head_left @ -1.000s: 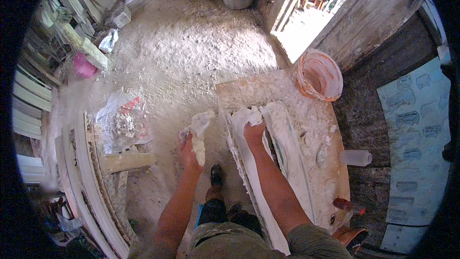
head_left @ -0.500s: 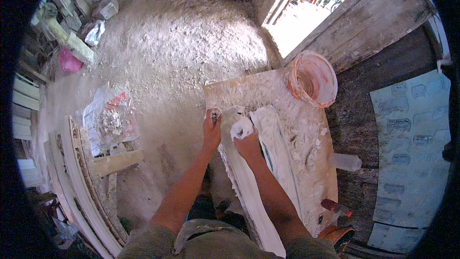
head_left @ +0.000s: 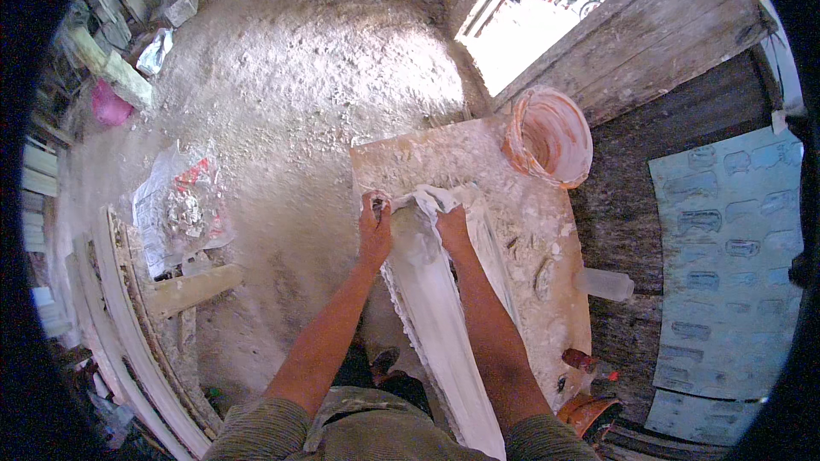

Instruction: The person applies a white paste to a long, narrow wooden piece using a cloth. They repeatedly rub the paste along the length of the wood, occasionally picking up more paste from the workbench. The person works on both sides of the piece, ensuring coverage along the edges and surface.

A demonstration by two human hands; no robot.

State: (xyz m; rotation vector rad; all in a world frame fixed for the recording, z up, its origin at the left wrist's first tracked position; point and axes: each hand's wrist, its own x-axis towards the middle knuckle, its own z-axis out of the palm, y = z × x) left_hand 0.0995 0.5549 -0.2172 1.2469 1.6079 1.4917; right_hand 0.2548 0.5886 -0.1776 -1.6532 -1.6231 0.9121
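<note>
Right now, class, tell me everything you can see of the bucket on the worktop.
The bucket is round and open-mouthed, orange and whitish, probably plastic, with pale streaks smeared over its rim and inner wall. Its mouth faces the camera; any contents are unclear. It rests at the worktop's far right corner; lens distortion makes any tilt hard to judge. The left hand and right hand are clear of it.

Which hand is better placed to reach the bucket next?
Probably the right hand: it is nearer the bucket, which stands beyond it to the right. The left hand is farther off. Both are at the far end of the white strip, though.
</note>
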